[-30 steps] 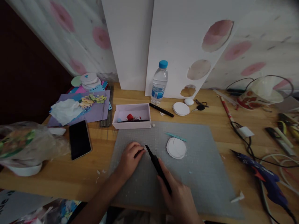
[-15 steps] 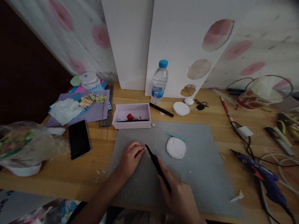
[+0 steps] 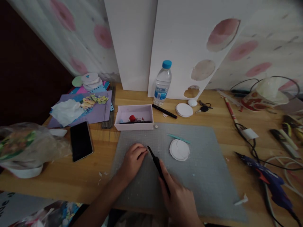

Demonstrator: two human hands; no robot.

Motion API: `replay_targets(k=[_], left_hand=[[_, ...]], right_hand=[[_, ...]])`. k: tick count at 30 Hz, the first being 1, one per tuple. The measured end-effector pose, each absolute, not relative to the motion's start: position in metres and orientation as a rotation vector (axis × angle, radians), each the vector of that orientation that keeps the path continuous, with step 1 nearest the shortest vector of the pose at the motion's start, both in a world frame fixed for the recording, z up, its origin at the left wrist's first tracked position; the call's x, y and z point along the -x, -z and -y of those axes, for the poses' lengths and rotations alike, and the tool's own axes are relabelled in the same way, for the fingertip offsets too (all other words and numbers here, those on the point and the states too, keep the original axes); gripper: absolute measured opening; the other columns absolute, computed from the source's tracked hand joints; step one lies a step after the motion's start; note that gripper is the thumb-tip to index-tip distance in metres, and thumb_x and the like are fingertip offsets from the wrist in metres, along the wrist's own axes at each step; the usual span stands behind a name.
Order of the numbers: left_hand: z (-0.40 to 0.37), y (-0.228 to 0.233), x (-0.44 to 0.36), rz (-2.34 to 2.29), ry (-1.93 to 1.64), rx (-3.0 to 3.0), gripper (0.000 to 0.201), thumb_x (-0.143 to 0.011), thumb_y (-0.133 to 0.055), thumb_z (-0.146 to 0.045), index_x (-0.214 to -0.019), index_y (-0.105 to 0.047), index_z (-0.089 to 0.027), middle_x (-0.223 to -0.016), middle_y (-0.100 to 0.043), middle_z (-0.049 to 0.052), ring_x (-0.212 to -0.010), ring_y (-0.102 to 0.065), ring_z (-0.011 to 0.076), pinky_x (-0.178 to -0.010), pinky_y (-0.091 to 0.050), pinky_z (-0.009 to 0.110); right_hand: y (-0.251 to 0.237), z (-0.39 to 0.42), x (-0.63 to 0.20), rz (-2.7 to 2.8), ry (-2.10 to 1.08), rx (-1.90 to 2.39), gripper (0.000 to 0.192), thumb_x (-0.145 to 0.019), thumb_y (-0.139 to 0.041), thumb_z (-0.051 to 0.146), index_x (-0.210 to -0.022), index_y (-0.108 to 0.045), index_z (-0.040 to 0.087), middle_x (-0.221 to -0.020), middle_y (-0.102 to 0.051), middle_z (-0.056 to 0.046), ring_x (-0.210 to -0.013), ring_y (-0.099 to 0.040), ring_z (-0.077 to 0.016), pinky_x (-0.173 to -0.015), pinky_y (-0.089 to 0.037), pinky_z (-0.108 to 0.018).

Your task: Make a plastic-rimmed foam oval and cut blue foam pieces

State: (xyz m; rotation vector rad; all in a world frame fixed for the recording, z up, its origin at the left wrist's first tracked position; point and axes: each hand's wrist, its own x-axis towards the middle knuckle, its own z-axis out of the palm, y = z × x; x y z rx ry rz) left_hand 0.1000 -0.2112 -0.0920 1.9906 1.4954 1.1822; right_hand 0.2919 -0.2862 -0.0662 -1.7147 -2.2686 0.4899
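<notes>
My right hand (image 3: 180, 195) is wrapped round the handle of a slim black craft knife (image 3: 156, 162), which slants up and left over the grey cutting mat (image 3: 201, 179). The knife's tip is right by the fingertips of my left hand (image 3: 133, 160). Thumb and forefinger of that hand are pinched together over the mat, with a tiny white piece barely showing between them. Right of the knife lies a stack of white paper discs (image 3: 179, 150), and a thin teal tool (image 3: 178, 138) rests just behind it.
Behind the mat are a pale open box (image 3: 133, 126), a black pen (image 3: 164, 111), more white discs (image 3: 184, 110) and a water bottle (image 3: 163, 83). A phone (image 3: 81, 141) lies left. On the right are a blue glue gun (image 3: 265, 176) and cables.
The right hand and the knife handle have swung slightly left, while the tip stays by the left fingertips. My left hand holds nearly the same pose.
</notes>
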Motion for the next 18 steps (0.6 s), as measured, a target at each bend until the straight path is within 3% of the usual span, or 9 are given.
replay_targets(k=[9, 18], left_hand=[[0.2114, 0.0932, -0.1001, -1.489, -1.197, -1.987, 0.006, -0.087, -0.062, -0.015, -0.085, -0.067, -0.018, -0.083, -0.064, 0.003, -0.079, -0.063, 0.0149, -0.073, -0.052, 0.026], [0.2111, 0.0919, -0.1006, -1.488, -1.194, -1.980, 0.007, -0.088, -0.061, -0.015, -0.084, -0.066, -0.018, -0.083, -0.064, 0.003, -0.078, -0.063, 0.0143, -0.073, -0.052, 0.025]], right_hand=[[0.0685, 0.2855, -0.2943, 2.197, -0.519, 1.602, 0.060, -0.100, -0.030, 0.026, -0.153, -0.002, 0.028, -0.104, -0.075, -0.006, -0.060, -0.073, -0.0188, -0.044, -0.057, -0.025], [0.0700, 0.2856, -0.2945, 2.229, -0.555, 1.616, 0.056, -0.100, -0.031, 0.028, -0.153, -0.015, 0.026, -0.096, -0.076, -0.006, -0.055, -0.071, -0.0180, -0.044, -0.057, -0.025]])
